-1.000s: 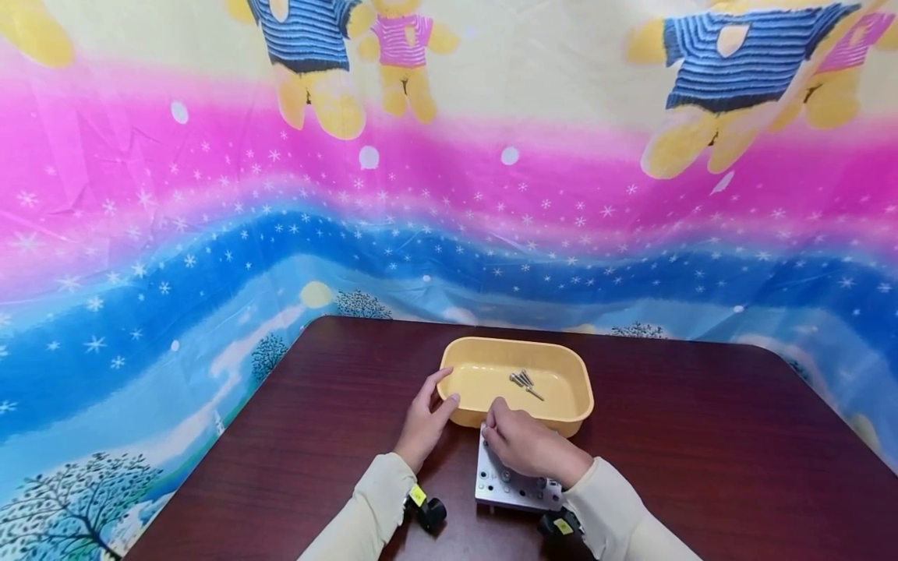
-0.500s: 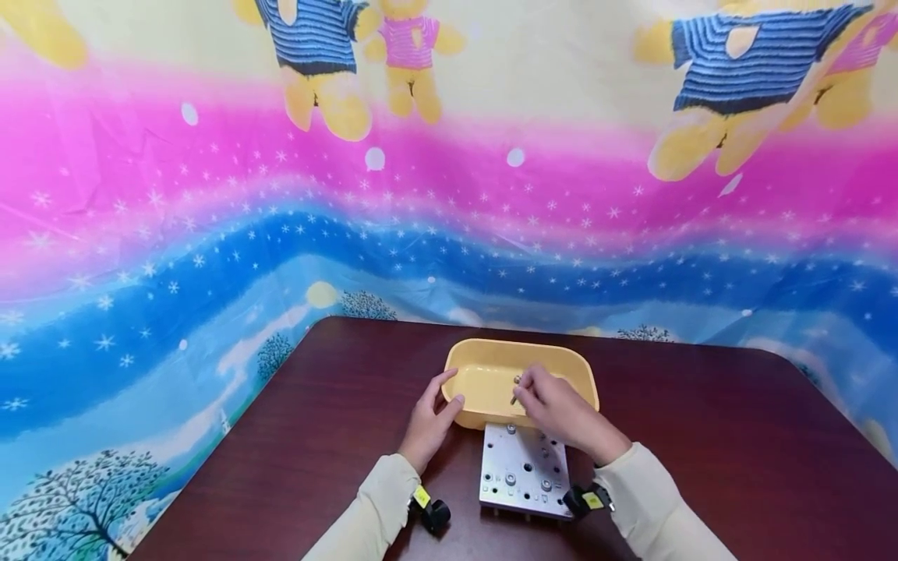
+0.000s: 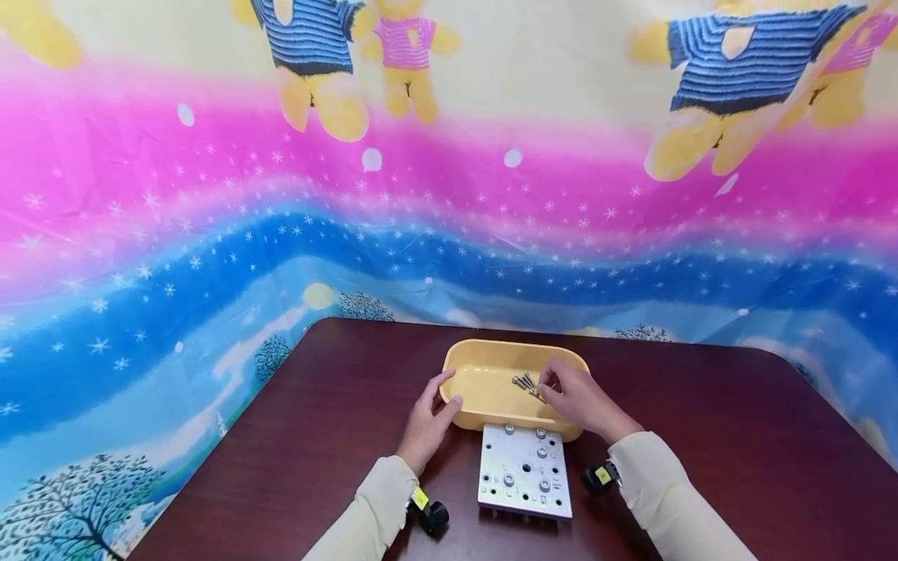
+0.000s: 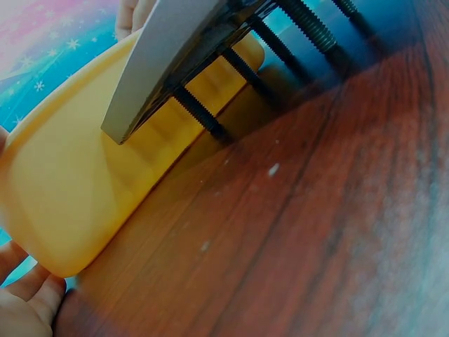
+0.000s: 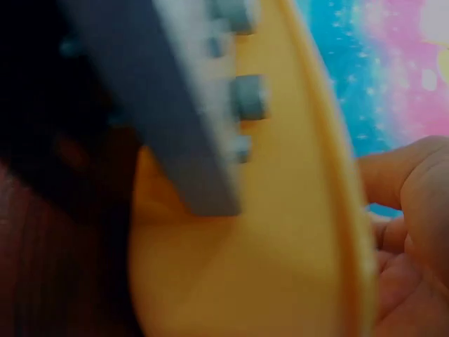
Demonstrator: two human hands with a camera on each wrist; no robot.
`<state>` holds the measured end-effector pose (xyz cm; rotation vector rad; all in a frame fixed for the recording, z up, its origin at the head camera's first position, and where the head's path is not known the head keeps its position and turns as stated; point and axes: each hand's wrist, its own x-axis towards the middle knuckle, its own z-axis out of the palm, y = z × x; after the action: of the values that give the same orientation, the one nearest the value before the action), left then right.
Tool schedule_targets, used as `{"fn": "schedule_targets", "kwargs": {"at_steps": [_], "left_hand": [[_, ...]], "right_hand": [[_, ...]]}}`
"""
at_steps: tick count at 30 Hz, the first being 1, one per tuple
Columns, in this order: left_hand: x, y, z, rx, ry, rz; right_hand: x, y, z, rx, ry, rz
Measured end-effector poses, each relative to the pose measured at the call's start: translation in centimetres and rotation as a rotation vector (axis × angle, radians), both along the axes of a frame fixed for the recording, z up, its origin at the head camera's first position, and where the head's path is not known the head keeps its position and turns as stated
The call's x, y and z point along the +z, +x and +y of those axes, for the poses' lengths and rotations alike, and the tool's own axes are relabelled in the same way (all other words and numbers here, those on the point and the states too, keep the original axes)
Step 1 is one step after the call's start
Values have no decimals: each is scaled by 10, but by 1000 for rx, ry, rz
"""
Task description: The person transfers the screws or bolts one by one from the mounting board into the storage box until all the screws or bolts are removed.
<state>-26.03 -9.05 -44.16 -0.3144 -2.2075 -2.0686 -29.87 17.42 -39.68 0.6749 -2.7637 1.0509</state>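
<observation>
My left hand [image 3: 424, 425] holds the left end of a yellow plastic tray [image 3: 484, 417], its thumb at the front rim and its fingers at the side. Several silver bolts [image 3: 521, 382] lie inside the tray. My right hand [image 3: 578, 393] reaches over the tray's right part with thumb and index finger curled. Its fingertips are at the nearest bolt [image 3: 535, 394]; whether they pinch it cannot be made out. In front of the tray sits a metal plate [image 3: 525, 499] with holes and several socket-head bolts in it. Their threaded shafts [image 4: 193, 109] stick out underneath in the left wrist view.
The dark wooden table [image 3: 365, 382] carries the tray and the plate. Behind it hangs a printed cloth [image 3: 449, 187]. Small wrist cameras, such as the black camera [image 3: 433, 516], sit on both wrists. The plate is close against the tray's front wall.
The right hand has moved from over the metal plate up into the tray, then further right to the bolts, uncovering the plate. The left hand stays at the tray's left end.
</observation>
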Motion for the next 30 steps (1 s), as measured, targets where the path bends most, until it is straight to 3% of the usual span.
{"fn": "schedule_targets", "kwargs": {"at_steps": [6, 13, 19, 23, 30], "left_hand": [[-5, 0, 1, -11, 25, 17], [-6, -4, 2, 7, 5, 19], [2, -8, 2, 18, -20, 23], [9, -3, 1, 4, -26, 15], [-6, -6, -1, 3, -3, 3]], "right_hand": [[-14, -3, -4, -9, 22, -33], [-11, -6, -6, 7, 76, -77], [-2, -12, -6, 10, 112, -60], [-3, -13, -7, 4, 118, -71], [-11, -10, -10, -26, 114, -96]]}}
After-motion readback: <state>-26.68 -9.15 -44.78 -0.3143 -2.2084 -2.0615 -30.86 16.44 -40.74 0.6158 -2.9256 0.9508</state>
